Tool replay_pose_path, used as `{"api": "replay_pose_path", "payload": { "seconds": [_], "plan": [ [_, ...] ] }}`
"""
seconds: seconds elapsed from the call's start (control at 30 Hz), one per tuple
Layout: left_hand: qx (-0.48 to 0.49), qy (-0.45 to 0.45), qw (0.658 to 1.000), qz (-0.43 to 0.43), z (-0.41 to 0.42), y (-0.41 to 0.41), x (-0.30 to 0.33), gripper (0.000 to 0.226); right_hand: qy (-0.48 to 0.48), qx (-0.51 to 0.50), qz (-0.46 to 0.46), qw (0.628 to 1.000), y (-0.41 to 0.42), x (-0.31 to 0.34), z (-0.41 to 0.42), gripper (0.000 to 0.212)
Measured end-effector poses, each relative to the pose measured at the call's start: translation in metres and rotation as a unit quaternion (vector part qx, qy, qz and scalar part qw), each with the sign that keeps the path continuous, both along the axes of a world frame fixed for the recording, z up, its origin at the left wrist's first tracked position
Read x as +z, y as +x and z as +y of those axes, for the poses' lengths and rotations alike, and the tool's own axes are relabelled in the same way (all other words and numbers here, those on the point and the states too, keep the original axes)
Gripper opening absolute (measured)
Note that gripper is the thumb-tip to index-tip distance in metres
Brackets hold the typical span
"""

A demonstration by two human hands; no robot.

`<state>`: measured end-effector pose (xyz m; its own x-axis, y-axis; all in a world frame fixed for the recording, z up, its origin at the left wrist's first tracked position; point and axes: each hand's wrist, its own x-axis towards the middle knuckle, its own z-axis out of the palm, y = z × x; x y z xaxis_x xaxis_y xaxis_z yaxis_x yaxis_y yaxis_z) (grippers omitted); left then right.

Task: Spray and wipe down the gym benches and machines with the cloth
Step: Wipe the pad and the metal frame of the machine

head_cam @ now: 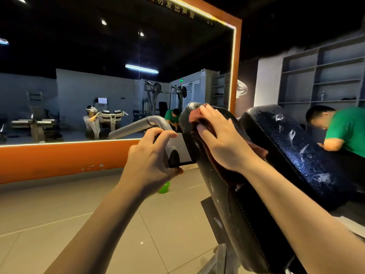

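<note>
**Desk:** What does the frame show?

**Photographer:** A gym, by a mirror wall. The right hand (221, 139) lies flat, fingers straight, pressing a dark red cloth (195, 115) on the upper end of a black padded machine pad (237, 210). The left hand (152, 155), at nine o'clock from it, has its grip curled round the black bracket (181, 153) beneath the grey handle bar (136, 127).

**Desk:** And the next pad?

**Photographer:** At three o'clock, a second pad (300, 153), streaked white, probably not yet wiped. A person in a green shirt (345, 129) bends beyond it.

**Desk:** Risks?

**Photographer:** My reading: the cloth is only pressed, not gripped, so a quick stroke on the tilted pad could leave it bunched or slipping off. The cracked covering might snag it. White specks lower on the near pad could be missed.

**Desk:** Any containers?

**Photographer:** A green bucket (165, 187) on the floor at six o'clock from the left hand, mostly hidden; contents can't be seen. No spray bottle visible. The shelves (324, 76) at two o'clock hold one small bottle.
</note>
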<state>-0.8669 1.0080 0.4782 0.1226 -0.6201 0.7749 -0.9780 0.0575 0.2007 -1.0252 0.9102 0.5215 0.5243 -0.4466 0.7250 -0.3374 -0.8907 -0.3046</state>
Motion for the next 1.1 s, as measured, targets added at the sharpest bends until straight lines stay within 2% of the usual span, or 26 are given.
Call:
{"api": "replay_pose_path", "payload": {
  "seconds": [0.13, 0.2, 0.37, 0.53, 0.77, 0.87, 0.97, 1.1],
  "plan": [
    [-0.04, -0.022, 0.999, 0.003, -0.004, 0.009, -0.007, 0.083, -0.001, 0.005, -0.034, 0.999, 0.008, 0.01, 0.0, 0.05],
    [-0.079, -0.047, 0.995, 0.041, -0.007, 0.014, -0.014, 0.083, -0.015, 0.021, -0.032, 0.999, -0.006, -0.006, 0.012, 0.052],
    [-0.149, -0.09, 0.979, 0.102, -0.021, 0.016, -0.021, 0.098, -0.095, -0.006, 0.073, 0.993, -0.037, -0.049, 0.035, 0.06],
    [-0.138, -0.075, 0.983, 0.098, -0.035, 0.016, -0.002, 0.109, -0.128, -0.06, 0.151, 0.978, -0.019, -0.022, 0.019, 0.06],
    [-0.135, -0.068, 0.981, 0.119, -0.034, 0.019, -0.003, 0.11, -0.216, -0.122, 0.211, 0.945, 0.032, 0.03, -0.008, 0.054],
    [-0.135, -0.062, 0.985, 0.091, -0.031, 0.023, -0.001, 0.113, -0.243, -0.043, 0.209, 0.946, 0.002, 0.009, 0.004, 0.038],
    [-0.13, -0.066, 0.987, 0.07, -0.029, 0.025, -0.001, 0.113, -0.199, 0.051, 0.214, 0.955, -0.05, -0.028, 0.027, 0.033],
    [-0.118, -0.077, 0.988, 0.067, -0.03, 0.022, -0.002, 0.111, -0.235, 0.108, 0.215, 0.942, -0.087, -0.055, 0.031, 0.025]
  ]
}}
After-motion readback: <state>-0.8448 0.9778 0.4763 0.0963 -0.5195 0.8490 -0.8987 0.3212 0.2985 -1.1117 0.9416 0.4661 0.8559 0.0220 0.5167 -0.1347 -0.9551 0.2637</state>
